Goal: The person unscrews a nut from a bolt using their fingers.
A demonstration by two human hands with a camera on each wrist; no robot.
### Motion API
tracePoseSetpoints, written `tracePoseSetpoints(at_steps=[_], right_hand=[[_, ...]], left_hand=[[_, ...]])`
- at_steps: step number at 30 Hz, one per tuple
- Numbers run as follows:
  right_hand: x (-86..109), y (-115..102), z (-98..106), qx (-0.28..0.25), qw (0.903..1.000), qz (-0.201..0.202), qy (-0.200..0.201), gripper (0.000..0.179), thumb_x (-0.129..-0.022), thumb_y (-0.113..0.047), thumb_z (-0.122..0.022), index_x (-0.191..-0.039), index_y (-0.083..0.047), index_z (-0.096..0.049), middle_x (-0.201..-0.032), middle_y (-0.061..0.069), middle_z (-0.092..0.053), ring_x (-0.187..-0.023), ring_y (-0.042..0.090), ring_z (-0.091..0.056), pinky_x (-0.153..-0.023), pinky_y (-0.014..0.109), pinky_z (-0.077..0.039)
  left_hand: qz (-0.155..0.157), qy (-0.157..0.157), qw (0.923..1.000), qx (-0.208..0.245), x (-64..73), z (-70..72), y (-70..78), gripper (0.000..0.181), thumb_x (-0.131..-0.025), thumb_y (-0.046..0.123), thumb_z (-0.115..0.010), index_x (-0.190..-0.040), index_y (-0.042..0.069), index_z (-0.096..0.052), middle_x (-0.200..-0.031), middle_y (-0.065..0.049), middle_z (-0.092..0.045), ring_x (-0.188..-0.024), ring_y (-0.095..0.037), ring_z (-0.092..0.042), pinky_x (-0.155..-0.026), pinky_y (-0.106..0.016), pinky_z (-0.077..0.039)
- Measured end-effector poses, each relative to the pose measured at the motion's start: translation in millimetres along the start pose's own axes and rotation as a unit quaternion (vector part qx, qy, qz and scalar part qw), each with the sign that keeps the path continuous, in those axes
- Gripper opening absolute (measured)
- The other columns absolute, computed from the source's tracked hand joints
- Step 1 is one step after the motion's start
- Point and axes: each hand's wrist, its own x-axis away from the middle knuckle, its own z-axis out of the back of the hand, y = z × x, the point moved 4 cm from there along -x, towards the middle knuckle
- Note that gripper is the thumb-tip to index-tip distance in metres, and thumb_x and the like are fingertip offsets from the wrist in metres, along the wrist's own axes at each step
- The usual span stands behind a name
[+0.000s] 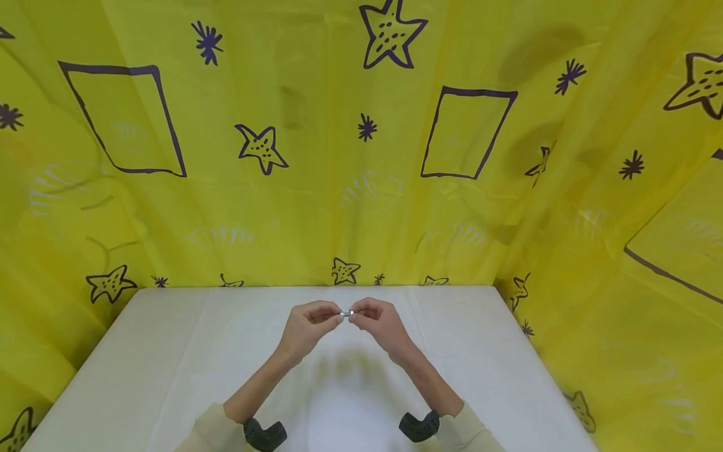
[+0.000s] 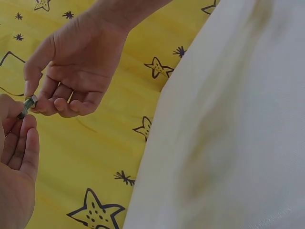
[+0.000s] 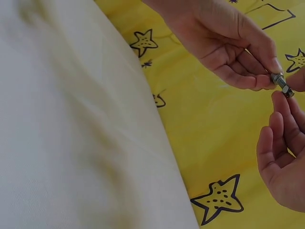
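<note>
The left hand (image 1: 305,326) and right hand (image 1: 386,323) have their fingers clamped on opposite ends of a bolt (image 3: 281,82); they're apparently twisting it, which calls for steady alignment.

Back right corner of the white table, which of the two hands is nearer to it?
Right. The right hand is left of the back right corner, pinching one end of the metal bolt; the left hand, pinching the other end, is farther left.

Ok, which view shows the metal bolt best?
Right wrist: the metal bolt shows its thread most clearly. The left wrist view shows it darker, thread less distinct; the head view, only tiny between the left hand and right hand.
</note>
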Motion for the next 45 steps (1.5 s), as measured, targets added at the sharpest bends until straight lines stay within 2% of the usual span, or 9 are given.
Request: tracePoseSetpoints(at_steps=[8, 15, 18, 23, 31, 36, 40, 45], right_hand=[[0.0, -2.7, -0.6, 0.000, 0.9995, 0.030, -0.001, 0.011, -0.091, -0.002, -0.068, -0.100, 0.003, -0.064, -0.097, 0.008, -0.061, -0.085, 0.019, -0.058, -0.073, 0.026, -0.052], [1.2, -1.0, -1.2, -0.002, 0.9998, 0.013, -0.015, 0.019, -0.093, -0.001, -0.065, -0.111, 0.003, -0.058, -0.104, 0.009, -0.058, -0.084, 0.020, -0.058, -0.071, 0.027, -0.052], [1.4, -1.1, -1.4, -0.011, 0.9998, -0.008, -0.011, 0.020, -0.097, -0.010, -0.063, -0.112, 0.003, -0.059, -0.100, 0.009, -0.062, -0.081, 0.019, -0.057, -0.070, 0.027, -0.052], [1.4, -0.5, -1.4, 0.000, 0.9995, -0.030, -0.006, 0.026, -0.100, -0.020, -0.061, -0.102, 0.006, -0.065, -0.086, 0.009, -0.067, -0.078, 0.018, -0.058, -0.070, 0.027, -0.053], [1.7, -0.4, -2.4, -0.029, 0.9995, 0.008, -0.014, 0.015, -0.093, -0.002, -0.066, -0.104, 0.007, -0.063, -0.092, 0.008, -0.065, -0.083, 0.017, -0.062, -0.077, 0.026, -0.055], [0.5, -1.0, -2.9, -0.014, 0.9993, 0.031, -0.011, 0.014, -0.092, -0.001, -0.068, -0.103, 0.005, -0.063, -0.100, 0.010, -0.061, -0.090, 0.019, -0.062, -0.078, 0.026, -0.055], [0.5, -1.8, -3.7, -0.015, 0.9992, 0.035, -0.014, 0.015, -0.092, 0.001, -0.067, -0.105, 0.005, -0.060, -0.103, 0.012, -0.059, -0.091, 0.021, -0.061, -0.078, 0.026, -0.055], [1.1, -2.7, -2.4, -0.017, 0.9995, 0.018, -0.021, 0.024, -0.094, -0.002, -0.066, -0.115, 0.004, -0.055, -0.108, 0.013, -0.058, -0.090, 0.022, -0.060, -0.078, 0.026, -0.054]], left_hand=[[0.005, 0.005, 1.0000, -0.003, -1.8, -0.8, 1.3, 0.009, -0.088, 0.001, -0.074, -0.097, -0.003, -0.073, -0.093, -0.013, -0.073, -0.086, -0.018, -0.069, -0.081, -0.029, -0.057], [0.013, 0.003, 0.9999, -0.004, -0.7, -2.0, -0.2, 0.011, -0.089, 0.002, -0.074, -0.098, -0.004, -0.073, -0.094, -0.012, -0.073, -0.086, -0.017, -0.069, -0.081, -0.028, -0.056], [0.008, 0.002, 1.0000, -0.004, -0.5, -2.5, 0.7, 0.011, -0.089, 0.003, -0.074, -0.099, -0.003, -0.073, -0.094, -0.012, -0.073, -0.086, -0.018, -0.069, -0.081, -0.029, -0.057], [0.003, 0.001, 1.0000, -0.006, -0.4, -2.7, 1.1, 0.009, -0.089, 0.003, -0.074, -0.098, -0.001, -0.073, -0.094, -0.011, -0.072, -0.086, -0.018, -0.068, -0.082, -0.029, -0.057], [0.006, 0.003, 1.0000, -0.001, 0.1, -1.5, -1.1, 0.010, -0.089, 0.002, -0.074, -0.098, -0.002, -0.073, -0.094, -0.012, -0.073, -0.086, -0.017, -0.069, -0.081, -0.029, -0.057], [-0.001, 0.006, 1.0000, 0.002, -0.4, -0.6, -0.6, 0.010, -0.088, 0.001, -0.074, -0.097, -0.003, -0.073, -0.094, -0.013, -0.072, -0.086, -0.016, -0.069, -0.081, -0.028, -0.057], [-0.002, 0.005, 1.0000, 0.001, -0.7, -0.3, -0.9, 0.010, -0.088, 0.000, -0.073, -0.098, -0.003, -0.073, -0.094, -0.014, -0.072, -0.086, -0.017, -0.069, -0.081, -0.028, -0.057], [0.001, 0.005, 1.0000, 0.003, -1.1, -0.4, -0.3, 0.010, -0.088, 0.000, -0.073, -0.098, -0.003, -0.073, -0.094, -0.013, -0.073, -0.086, -0.016, -0.069, -0.081, -0.028, -0.057]])
